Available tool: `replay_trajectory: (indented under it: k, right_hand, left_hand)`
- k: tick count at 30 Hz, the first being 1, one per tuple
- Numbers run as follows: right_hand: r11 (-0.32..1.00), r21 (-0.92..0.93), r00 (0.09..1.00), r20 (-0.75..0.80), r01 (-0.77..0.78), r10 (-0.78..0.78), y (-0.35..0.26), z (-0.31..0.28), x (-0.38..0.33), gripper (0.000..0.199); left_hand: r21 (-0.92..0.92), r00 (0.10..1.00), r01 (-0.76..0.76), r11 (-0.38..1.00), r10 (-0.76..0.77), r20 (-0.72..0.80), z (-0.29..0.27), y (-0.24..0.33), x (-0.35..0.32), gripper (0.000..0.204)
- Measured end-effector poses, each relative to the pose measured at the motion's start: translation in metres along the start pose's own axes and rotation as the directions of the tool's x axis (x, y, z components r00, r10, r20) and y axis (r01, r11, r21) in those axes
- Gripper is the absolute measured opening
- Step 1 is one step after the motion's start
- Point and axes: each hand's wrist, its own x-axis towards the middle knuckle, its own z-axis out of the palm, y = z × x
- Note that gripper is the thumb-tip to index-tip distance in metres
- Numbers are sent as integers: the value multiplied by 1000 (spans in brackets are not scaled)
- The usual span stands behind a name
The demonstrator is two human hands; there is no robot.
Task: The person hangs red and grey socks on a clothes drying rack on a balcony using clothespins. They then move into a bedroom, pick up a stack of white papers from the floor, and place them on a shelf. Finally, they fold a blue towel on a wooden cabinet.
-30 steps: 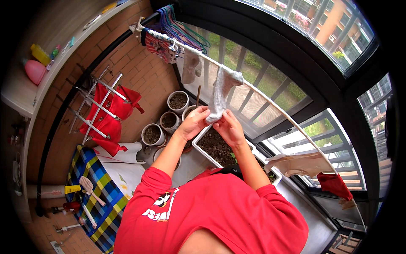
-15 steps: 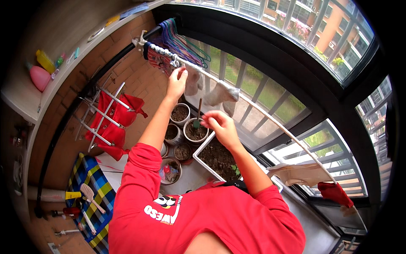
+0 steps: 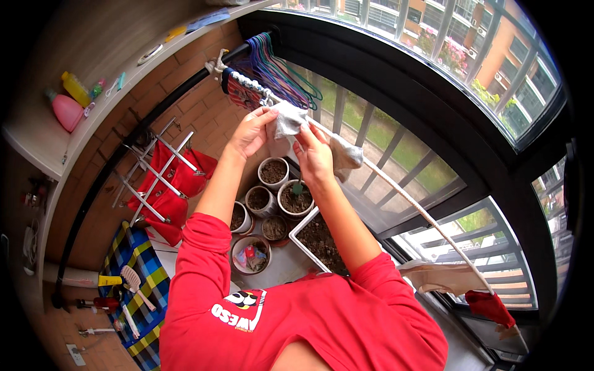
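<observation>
A pale grey sock is stretched between my hands at the white rope. My left hand pinches its left side between thumb and fingers. On its right side, the fingers of my right hand are closed on the cloth. Just right of my right hand, another grey sock hangs over the rope. A dark patterned cloth hangs at the rope's far left end, beyond my left hand.
Below my hands stand several plant pots and a white soil-filled planter. Coloured hangers hang from a black rail. Red cloths hang beside a metal rack at left. Barred windows line the right; a red cloth hangs farther along the rope.
My right hand has risen from above the pots to the rope and taken hold of the grey sock. My left hand now grips its other side. The view has shifted slightly.
</observation>
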Motion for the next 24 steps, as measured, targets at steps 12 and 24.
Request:
replay_trajectory:
  k: [12,24]
  right_hand:
    - [764,533,930,159,-364,332,0,13,1,16]
    - [993,47,985,-128,-110,115,6,0,-9,34]
  left_hand:
    - [203,991,37,979,-10,-131,2,27,23,11]
    - [459,988,130,879,-75,-137,-5,-12,13,26]
